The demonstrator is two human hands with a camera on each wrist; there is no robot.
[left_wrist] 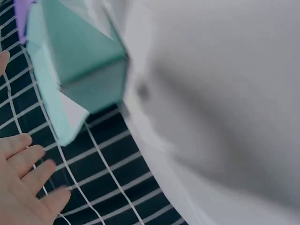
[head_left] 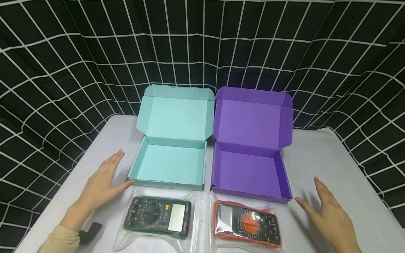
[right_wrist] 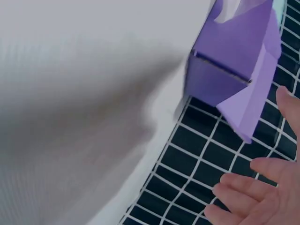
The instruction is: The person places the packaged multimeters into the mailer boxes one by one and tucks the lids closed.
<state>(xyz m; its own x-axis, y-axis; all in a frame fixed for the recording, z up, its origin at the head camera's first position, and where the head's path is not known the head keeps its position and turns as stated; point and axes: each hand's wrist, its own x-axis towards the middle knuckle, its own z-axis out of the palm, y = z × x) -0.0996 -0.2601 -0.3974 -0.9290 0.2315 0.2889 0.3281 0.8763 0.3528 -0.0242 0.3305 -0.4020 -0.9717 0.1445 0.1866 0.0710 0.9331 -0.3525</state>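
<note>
My left hand (head_left: 100, 185), fingers extended, hovers by the left side of a mint-green cardboard box (head_left: 172, 163) whose lid stands up at the back. Off the right side of a purple cardboard box (head_left: 248, 172), also lid-up, my right hand (head_left: 329, 218) holds nothing and has its fingers spread. In front of the mint box lies a green-cased multimeter (head_left: 156, 216) inside a clear plastic bag. A red-cased multimeter (head_left: 246, 223), bagged the same way, lies before the purple box. Both wrist views show relaxed fingers with nothing in them.
Everything stands on a table with a white cloth (head_left: 313, 158). Black fabric with a white grid (head_left: 202, 42) hangs behind and along both sides. The two boxes stand side by side with a narrow gap between them. A dark shadow falls under my left wrist.
</note>
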